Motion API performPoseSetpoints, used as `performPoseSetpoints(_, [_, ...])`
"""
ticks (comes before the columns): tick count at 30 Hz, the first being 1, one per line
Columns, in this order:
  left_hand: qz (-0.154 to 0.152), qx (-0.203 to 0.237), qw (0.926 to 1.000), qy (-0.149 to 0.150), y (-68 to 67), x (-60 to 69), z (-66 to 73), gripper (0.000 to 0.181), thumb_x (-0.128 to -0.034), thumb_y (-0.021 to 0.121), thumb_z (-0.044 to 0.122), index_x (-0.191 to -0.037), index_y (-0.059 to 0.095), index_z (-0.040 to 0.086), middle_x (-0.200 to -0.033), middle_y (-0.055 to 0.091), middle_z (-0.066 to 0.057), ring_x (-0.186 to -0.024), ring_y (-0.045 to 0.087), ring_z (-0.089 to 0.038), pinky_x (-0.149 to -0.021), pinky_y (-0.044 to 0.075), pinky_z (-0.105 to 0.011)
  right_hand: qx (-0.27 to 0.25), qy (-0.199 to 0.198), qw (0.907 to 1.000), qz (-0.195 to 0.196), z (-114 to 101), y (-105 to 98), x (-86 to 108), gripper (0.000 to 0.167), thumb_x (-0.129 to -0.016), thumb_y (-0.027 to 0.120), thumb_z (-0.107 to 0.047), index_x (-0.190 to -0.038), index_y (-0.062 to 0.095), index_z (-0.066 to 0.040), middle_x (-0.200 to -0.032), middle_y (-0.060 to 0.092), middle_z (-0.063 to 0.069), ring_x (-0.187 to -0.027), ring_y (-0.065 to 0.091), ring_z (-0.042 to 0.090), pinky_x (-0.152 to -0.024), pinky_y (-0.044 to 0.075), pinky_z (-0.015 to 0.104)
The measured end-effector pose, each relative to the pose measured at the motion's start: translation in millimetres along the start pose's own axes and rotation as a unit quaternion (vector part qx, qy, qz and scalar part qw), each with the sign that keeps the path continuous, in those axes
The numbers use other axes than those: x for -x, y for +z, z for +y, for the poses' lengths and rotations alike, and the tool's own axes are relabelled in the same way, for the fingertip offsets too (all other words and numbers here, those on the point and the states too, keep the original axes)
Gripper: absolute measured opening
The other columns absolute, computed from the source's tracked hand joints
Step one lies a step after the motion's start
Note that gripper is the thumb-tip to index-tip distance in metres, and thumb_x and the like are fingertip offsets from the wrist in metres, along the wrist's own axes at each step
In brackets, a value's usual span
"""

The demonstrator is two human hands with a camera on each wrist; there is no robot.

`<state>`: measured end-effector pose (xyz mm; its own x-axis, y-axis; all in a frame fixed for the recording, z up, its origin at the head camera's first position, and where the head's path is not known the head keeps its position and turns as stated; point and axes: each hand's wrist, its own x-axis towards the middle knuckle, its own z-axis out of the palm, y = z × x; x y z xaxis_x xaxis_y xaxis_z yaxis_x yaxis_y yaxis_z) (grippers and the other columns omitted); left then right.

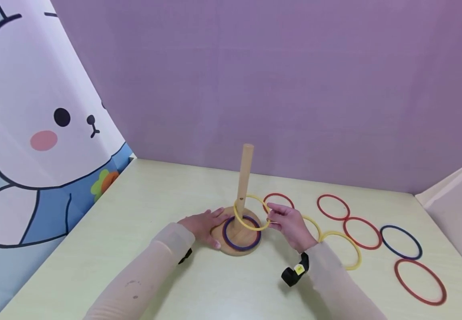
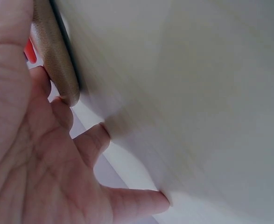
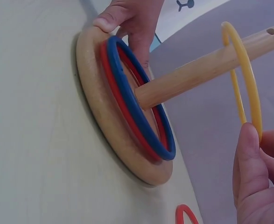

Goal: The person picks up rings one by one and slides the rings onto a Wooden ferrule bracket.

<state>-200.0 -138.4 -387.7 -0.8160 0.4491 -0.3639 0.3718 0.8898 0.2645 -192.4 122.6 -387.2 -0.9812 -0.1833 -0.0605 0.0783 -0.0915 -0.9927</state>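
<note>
Right hand (image 1: 291, 226), the nearer, pinches yellow ring (image 3: 249, 79), which circles the upright peg (image 1: 245, 173) just left of that hand, above blue ring (image 3: 128, 99) round peg's foot. Left hand (image 1: 203, 226), spread, touches base (image 1: 235, 252) at its left edge.

1. Counter (image 1: 150, 191), pale; bears all below.
2. Round wooden base (image 1: 217, 233) with upright peg (image 1: 245, 173).
3. Blue ring (image 1: 236, 248), lying on the base around the peg.
4. Thin yellow ring (image 1: 251, 228), tilted, around the peg; pinched by right hand (image 1: 291, 226).
5. Left hand (image 1: 204, 226), fingers spread, at the base's left edge.
6. Loose rings, right: four red (image 1: 368, 247), two yellow (image 1: 359, 253), one blue (image 1: 400, 227).
7. Backdrop: purple cloth (image 1: 275, 89); cartoon panel (image 1: 26, 102), left.
</note>
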Motion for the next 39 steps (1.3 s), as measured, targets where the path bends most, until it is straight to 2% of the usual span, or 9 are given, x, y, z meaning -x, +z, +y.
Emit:
performPoseSetpoints(7, [-0.005,-0.002,1.0,-0.006,1.0,-1.8,-1.2,0.091,-0.0794,0.076,0.042,-0.153,0.025,0.029,-0.16,0.014,0.004,-0.143,0.019,-0.034,-0.096,0.031,-0.071,0.02,0.002,0.9998,0.001,5,7,-3.3,0.042,-0.091,0.05,0.012,-0.131,0.042,0.021,-0.086,0.057,0.001,-0.075,0.058,0.003,-0.068,0.052,0.017])
performPoseSetpoints(17, [-0.004,0.001,1.0,-0.006,-0.4,-5.0,-0.6,0.096,-0.0788,0.076,0.043,-0.154,0.02,0.027,-0.16,0.014,0.003,-0.143,0.019,-0.035,-0.093,0.029,-0.074,0.056,0.01,0.9983,0.011,9,10,-7.0,0.039,-0.09,0.05,0.012,-0.128,0.048,0.018,-0.088,0.058,0.007,-0.074,0.056,0.006,-0.066,0.052,0.017])
performPoseSetpoints(30, [-0.005,0.022,0.9996,-0.016,-0.5,0.3,-1.8,0.09,-0.0779,0.078,0.04,-0.152,0.029,0.023,-0.16,0.015,0.004,-0.143,0.018,-0.034,-0.098,0.028,-0.071,0.079,0.016,0.9966,-0.016,14,14,-0.4,0.036,-0.09,0.051,0.01,-0.124,0.049,0.022,-0.081,0.056,0.002,-0.072,0.058,0.006,-0.066,0.053,0.019])
performPoseSetpoints(39, [-0.004,0.009,0.9999,-0.005,1.9,-2.5,-3.1,0.089,-0.0785,0.077,0.042,-0.152,0.029,0.024,-0.16,0.015,0.003,-0.143,0.019,-0.035,-0.096,0.029,-0.072,0.092,0.02,0.9954,-0.018,16,12,0.2,0.035,-0.09,0.051,0.01,-0.123,0.05,0.021,-0.081,0.056,0.003,-0.071,0.059,0.009,-0.065,0.052,0.019])
